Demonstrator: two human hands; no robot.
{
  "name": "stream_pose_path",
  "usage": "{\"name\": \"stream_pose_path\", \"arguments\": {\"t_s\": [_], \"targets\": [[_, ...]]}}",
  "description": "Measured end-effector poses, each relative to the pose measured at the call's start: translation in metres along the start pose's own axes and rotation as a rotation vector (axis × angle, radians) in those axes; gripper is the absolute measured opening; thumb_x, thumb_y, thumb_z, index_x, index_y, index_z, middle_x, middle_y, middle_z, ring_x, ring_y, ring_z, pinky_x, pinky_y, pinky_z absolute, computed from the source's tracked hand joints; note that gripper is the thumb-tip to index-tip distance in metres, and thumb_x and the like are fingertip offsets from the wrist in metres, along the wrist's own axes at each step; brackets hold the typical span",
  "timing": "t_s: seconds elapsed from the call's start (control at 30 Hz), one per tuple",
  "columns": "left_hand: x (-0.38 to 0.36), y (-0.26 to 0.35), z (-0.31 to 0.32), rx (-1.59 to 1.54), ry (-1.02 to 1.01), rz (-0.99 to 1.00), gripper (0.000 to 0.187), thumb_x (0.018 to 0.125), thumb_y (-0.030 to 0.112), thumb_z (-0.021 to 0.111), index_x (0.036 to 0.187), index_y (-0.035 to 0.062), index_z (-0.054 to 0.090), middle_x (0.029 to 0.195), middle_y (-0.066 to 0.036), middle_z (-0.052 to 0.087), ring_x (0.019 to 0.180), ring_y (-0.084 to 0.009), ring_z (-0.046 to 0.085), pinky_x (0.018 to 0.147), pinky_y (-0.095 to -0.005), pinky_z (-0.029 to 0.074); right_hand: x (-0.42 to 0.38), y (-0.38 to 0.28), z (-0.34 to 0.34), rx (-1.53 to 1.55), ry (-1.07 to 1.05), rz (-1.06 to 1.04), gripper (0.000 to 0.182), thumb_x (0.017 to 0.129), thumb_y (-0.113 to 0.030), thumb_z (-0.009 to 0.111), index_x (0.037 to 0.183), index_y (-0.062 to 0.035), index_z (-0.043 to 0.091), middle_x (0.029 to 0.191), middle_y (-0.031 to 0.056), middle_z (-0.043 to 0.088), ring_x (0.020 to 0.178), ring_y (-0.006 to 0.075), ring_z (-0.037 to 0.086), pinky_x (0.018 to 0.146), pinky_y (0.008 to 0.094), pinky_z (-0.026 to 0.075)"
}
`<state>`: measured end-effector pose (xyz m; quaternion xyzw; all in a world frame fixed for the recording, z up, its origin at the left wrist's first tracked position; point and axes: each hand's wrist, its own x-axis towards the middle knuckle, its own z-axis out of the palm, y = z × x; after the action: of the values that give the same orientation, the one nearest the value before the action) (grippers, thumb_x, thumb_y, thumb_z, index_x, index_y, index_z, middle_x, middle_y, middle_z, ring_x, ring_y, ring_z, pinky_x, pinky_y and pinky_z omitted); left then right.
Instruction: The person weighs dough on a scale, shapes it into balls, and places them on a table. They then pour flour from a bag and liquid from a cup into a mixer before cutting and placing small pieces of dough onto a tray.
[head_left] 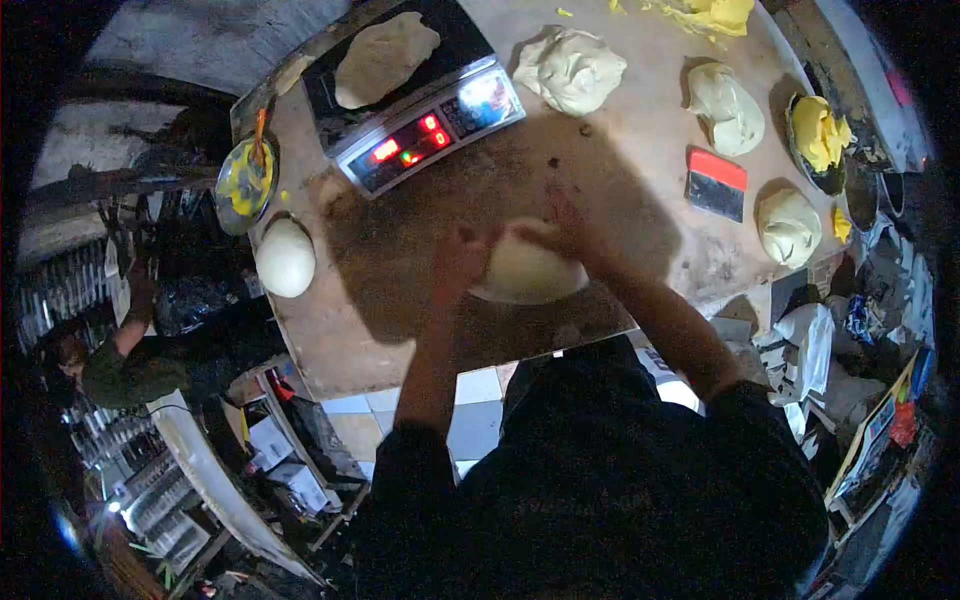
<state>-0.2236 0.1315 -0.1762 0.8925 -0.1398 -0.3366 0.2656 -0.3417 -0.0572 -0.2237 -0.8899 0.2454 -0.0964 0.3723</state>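
A smooth, pale ball of dough sits on the wooden table, slightly blurred, near the front edge. My left hand is at its left side; motion and shadow smear the fingers. Over the upper right of the dough lies my right hand, its fingers looking stretched out and apart, though blurred. Beyond my hands stands a digital scale with red lit figures, bearing a flattened piece of dough. A scraper with a red grip and dark blade rests to the right.
Another dough ball sits at the table's left edge, below a yellow-smeared bowl. Rough dough lumps lie at the back and right. A bowl of yellow fat-like paste stands far right. Another person is at the left.
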Motion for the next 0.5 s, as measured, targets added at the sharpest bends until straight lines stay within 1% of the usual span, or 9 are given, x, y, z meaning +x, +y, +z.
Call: {"name": "stream_pose_path", "arguments": {"t_s": [0.03,0.07,0.1,0.17,0.23,0.37,0.43,0.47,0.5], "targets": [[0.032,-0.004,0.011,0.231,0.176,0.028,0.062,0.076,0.055,0.071,0.106,0.0020,0.063,0.097,-0.021,0.066,0.097,-0.0344,0.064,0.086,-0.0469,0.049,0.008,0.019,0.015,0.104,0.101,0.101,0.072,0.076,-0.055,0.072,0.122,-0.0038,0.052,0.105,0.0183,0.064,0.096,0.0324,0.062,0.081,0.0449,0.050],[0.054,-0.001,0.011,0.331,0.243,0.143,0.061,0.076,0.055,0.072,0.106,0.0029,0.063,0.098,-0.021,0.066,0.098,-0.0348,0.064,0.087,-0.0466,0.049,0.016,0.038,0.031,0.217,0.213,0.190,0.073,0.078,-0.054,0.071,0.126,-0.0036,0.049,0.108,0.0184,0.062,0.098,0.0310,0.062,0.081,0.0441,0.050],[0.076,0.002,0.012,0.438,0.323,0.252,0.061,0.075,0.055,0.072,0.107,0.0038,0.063,0.098,-0.020,0.066,0.098,-0.0352,0.064,0.088,-0.0462,0.049,0.013,0.062,0.038,0.488,0.202,0.382,0.072,0.080,-0.052,0.071,0.128,-0.0031,0.047,0.112,0.0181,0.061,0.101,0.0293,0.061,0.082,0.0433,0.050],[0.091,0.030,-0.009,0.372,0.241,0.623,0.061,0.075,0.054,0.073,0.110,0.0054,0.062,0.101,-0.019,0.066,0.101,-0.0353,0.063,0.090,-0.0453,0.048,-0.023,0.043,0.015,0.812,0.132,0.523,0.065,0.085,-0.042,0.070,0.130,-0.0022,0.044,0.117,0.0164,0.059,0.106,0.0249,0.060,0.085,0.0403,0.050],[0.050,0.073,-0.012,0.137,-0.116,0.787,0.065,0.071,0.053,0.076,0.115,0.0071,0.062,0.104,-0.018,0.067,0.103,-0.0338,0.063,0.091,-0.0439,0.048,-0.039,-0.003,-0.032,0.885,0.046,0.429,0.057,0.088,-0.033,0.069,0.128,-0.0018,0.046,0.116,0.0144,0.059,0.106,0.0216,0.060,0.087,0.0373,0.050],[0.040,0.102,0.002,0.156,-0.337,0.468,0.076,0.065,0.056,0.079,0.121,0.0077,0.061,0.110,-0.016,0.066,0.101,-0.0302,0.065,0.090,-0.0419,0.049,-0.032,-0.040,-0.039,0.984,-0.115,0.322,0.048,0.086,-0.024,0.072,0.123,-0.0019,0.052,0.107,0.0121,0.064,0.100,0.0195,0.062,0.088,0.0344,0.051],[0.022,0.096,-0.002,0.163,-0.433,0.288,0.082,0.061,0.058,0.081,0.123,0.0080,0.060,0.114,-0.016,0.066,0.099,-0.0284,0.066,0.090,-0.0409,0.049,-0.039,-0.022,-0.016,1.069,-0.330,0.140,0.046,0.081,-0.024,0.075,0.117,-0.0028,0.057,0.106,0.0114,0.065,0.095,0.0193,0.064,0.083,0.0346,0.052],[0.011,0.084,-0.011,0.097,-0.592,0.222,0.083,0.062,0.058,0.081,0.124,0.0071,0.059,0.116,-0.016,0.065,0.103,-0.0281,0.064,0.092,-0.0411,0.048,-0.031,0.026,0.018,1.116,-0.494,-0.021,0.046,0.076,-0.027,0.078,0.112,-0.0037,0.060,0.106,0.0113,0.066,0.093,0.0196,0.064,0.079,0.0356,0.054],[-0.004,0.062,-0.012,0.080,-0.602,0.228,0.080,0.063,0.058,0.080,0.122,0.0068,0.060,0.115,-0.016,0.065,0.103,-0.0282,0.064,0.092,-0.0413,0.048,-0.051,0.018,0.027,0.986,-0.459,0.011,0.047,0.075,-0.028,0.078,0.111,-0.0040,0.060,0.109,0.0102,0.065,0.094,0.0199,0.064,0.076,0.0360,0.054]]}}
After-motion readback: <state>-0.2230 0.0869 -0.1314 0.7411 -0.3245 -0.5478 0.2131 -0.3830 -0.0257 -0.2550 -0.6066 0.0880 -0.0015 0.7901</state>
